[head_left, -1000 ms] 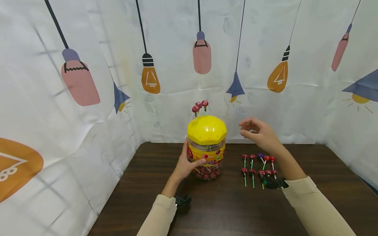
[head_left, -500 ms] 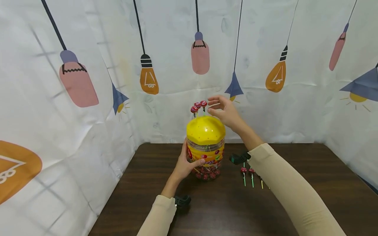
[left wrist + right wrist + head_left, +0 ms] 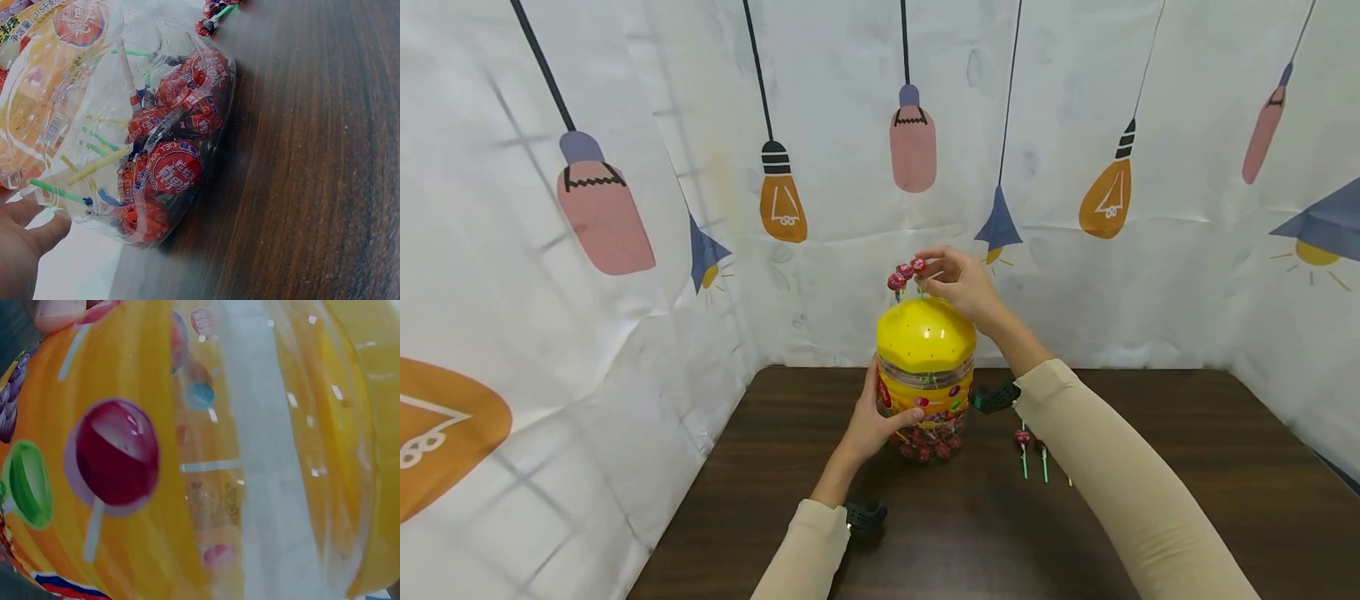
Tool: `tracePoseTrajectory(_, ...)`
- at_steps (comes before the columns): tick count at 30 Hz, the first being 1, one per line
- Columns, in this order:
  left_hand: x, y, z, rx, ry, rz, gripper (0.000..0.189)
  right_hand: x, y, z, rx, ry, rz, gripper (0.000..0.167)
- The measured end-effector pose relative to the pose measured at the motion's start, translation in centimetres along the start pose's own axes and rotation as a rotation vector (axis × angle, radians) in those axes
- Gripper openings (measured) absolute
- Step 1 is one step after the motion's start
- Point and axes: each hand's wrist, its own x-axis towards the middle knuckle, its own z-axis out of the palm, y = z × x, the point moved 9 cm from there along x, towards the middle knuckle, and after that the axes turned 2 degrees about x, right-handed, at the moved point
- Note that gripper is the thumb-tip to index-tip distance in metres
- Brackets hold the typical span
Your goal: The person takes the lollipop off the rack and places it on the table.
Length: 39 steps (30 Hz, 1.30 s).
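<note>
A clear plastic candy jar [image 3: 931, 400] with a yellow lid [image 3: 927, 335] stands on the table. My left hand [image 3: 867, 427] grips its left side, thumb across the front label. Red-wrapped lollipops [image 3: 174, 167] with green and yellow sticks lie inside the jar's bottom, close up in the left wrist view. Several lollipops [image 3: 896, 282] stand upright in the lid's small holes. Over the lid, my right hand [image 3: 964, 287] pinches the rightmost of these, a red lollipop [image 3: 919, 265], just below its head. The right wrist view shows mostly the jar's label [image 3: 119, 450]; the right fingertips are outside it.
On the dark wooden table [image 3: 940, 533], loose lollipops [image 3: 1022, 437] lie right of the jar, partly hidden under the right sleeve [image 3: 1097, 450]. A white curtain [image 3: 850, 308] printed with lamps hangs behind the table.
My right hand has moved left and up from above the loose lollipops to the lid, and its fingers have closed on a standing lollipop. The left hand stays on the jar.
</note>
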Motion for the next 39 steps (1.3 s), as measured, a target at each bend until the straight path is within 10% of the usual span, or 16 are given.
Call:
tracePoseTrajectory(17, -0.2, 0.2, -0.4, 0.003, 0.013, 0.007, 0.107, -0.5, -3.2, -0.9, 0.099, 0.128, -0.197, 0.041)
tracePoseTrajectory(39, 0.0, 0.0, 0.0, -0.018, 0.004, 0.012, 0.107, -7.5, -0.7, -4.2, 0.215, 0.137, -0.1, 0.04)
